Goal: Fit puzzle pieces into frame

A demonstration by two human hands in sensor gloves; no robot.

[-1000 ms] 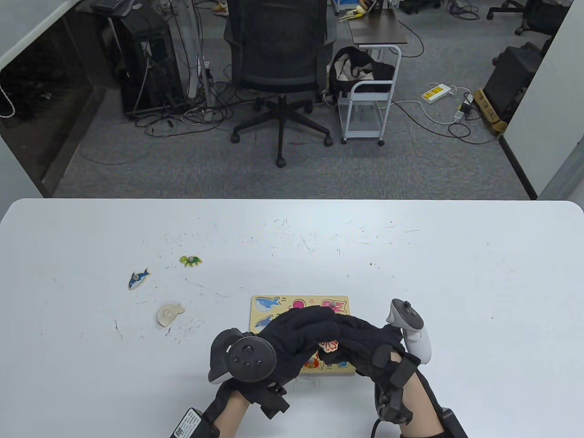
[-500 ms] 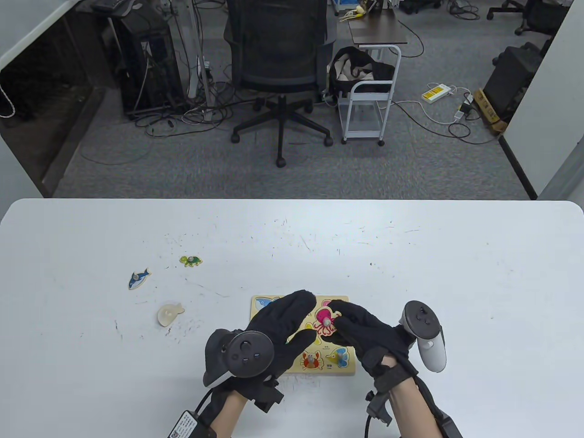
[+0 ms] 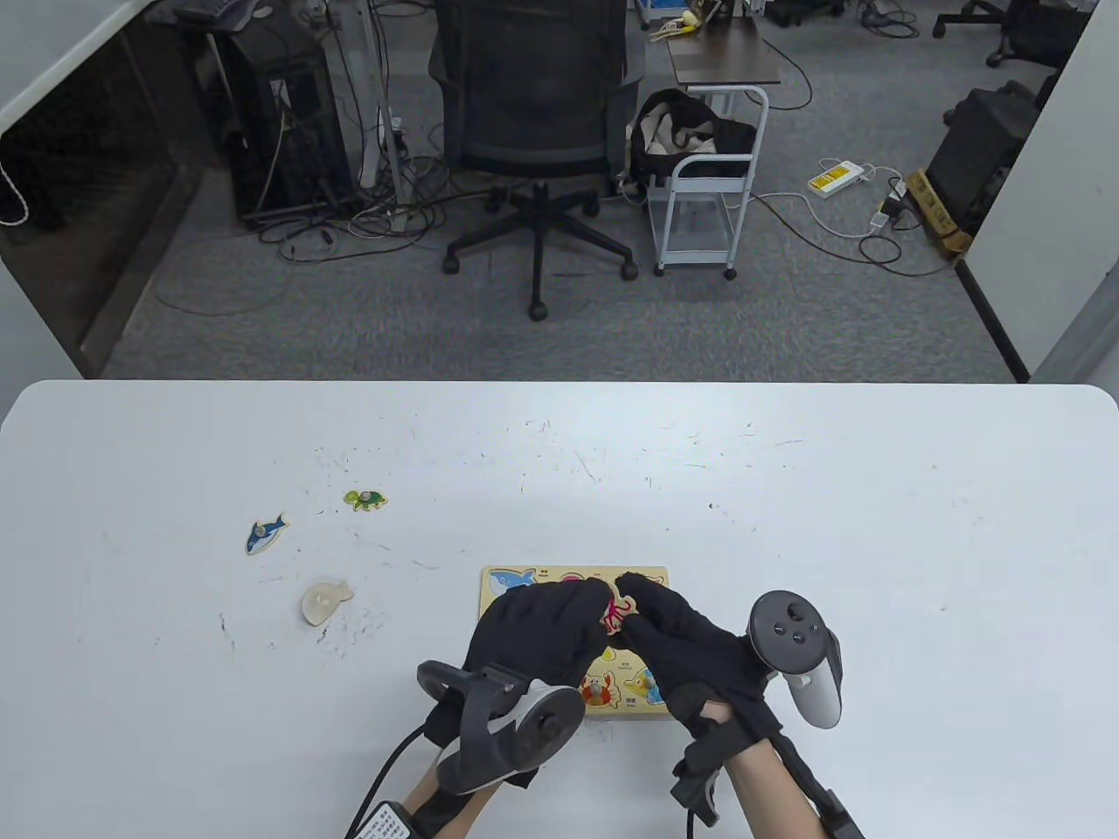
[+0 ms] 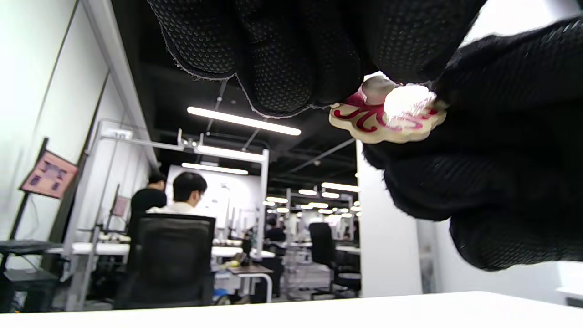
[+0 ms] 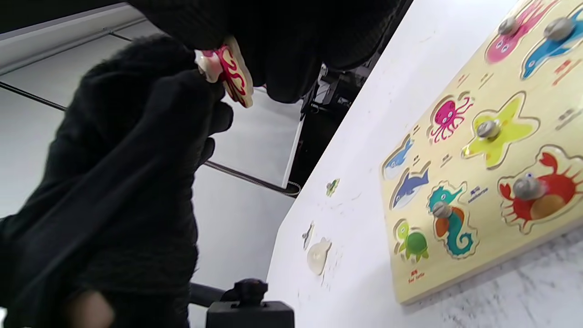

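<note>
Hands are meeting above the wooden puzzle frame [image 3: 642, 578] near the front edge of the white table [image 3: 787, 524]. From the table view, the left hand [image 3: 538, 634] and the right hand [image 3: 677, 634] are hiding most of the board, and only a sliver of the pink octopus piece [image 3: 612, 612] is peeking out between their fingertips. The left wrist view is revealing more: the octopus piece [image 4: 389, 114] is being held in the air, clear of the table, with curled gloved fingers [image 4: 282, 68] of both hands pinching it at its knob and rim.

From the right wrist view, the octopus piece [image 5: 230, 73] is showing edge-on between the gloves, while the frame [image 5: 478, 269] is lying flat below. There the starfish [image 5: 498, 136], crab [image 5: 542, 191] and seahorse [image 5: 448, 223] pieces are sitting in their slots with knobs, while the printed octopus recess [image 5: 448, 116] is standing open.

Off to the left, well apart from the frame, a shark piece [image 3: 265, 532], a green turtle piece [image 3: 364, 499] and a pale face-down piece [image 3: 325, 602] are lying on the table.
</note>
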